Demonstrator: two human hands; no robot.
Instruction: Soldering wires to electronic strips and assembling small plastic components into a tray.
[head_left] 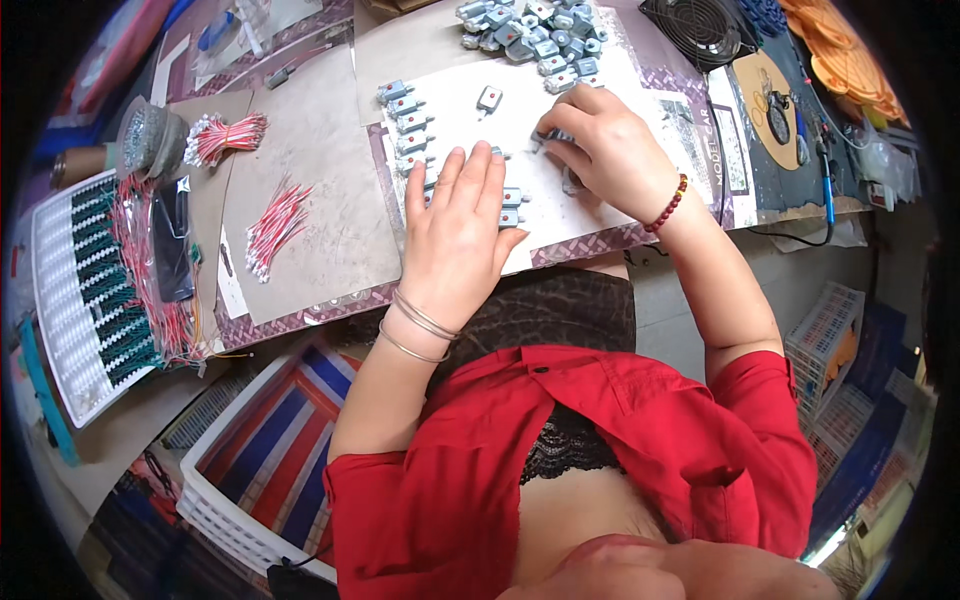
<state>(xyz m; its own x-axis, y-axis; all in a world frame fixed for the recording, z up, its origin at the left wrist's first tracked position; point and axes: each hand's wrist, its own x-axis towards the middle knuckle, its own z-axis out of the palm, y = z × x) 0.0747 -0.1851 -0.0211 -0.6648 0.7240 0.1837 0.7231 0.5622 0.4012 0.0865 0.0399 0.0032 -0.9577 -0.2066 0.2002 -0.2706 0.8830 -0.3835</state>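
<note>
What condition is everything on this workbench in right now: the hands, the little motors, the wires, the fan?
Left hand: flat, palm down, on the small grey metal motors.
Right hand: fingers curled around one motor.
Row of small grey metal motors: lined up on the white sheet.
Heap of grey motors: loose, piled.
Red-and-white wire bundles: lying loose.
Black round fan: lying flat; spinning or not, cannot tell.

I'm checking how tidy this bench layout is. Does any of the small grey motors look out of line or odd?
One small grey motor lies alone, right of the neat column of motors and apart from the loose pile. The left hand lies flat on the white sheet; the right hand fingers other motors.
</note>
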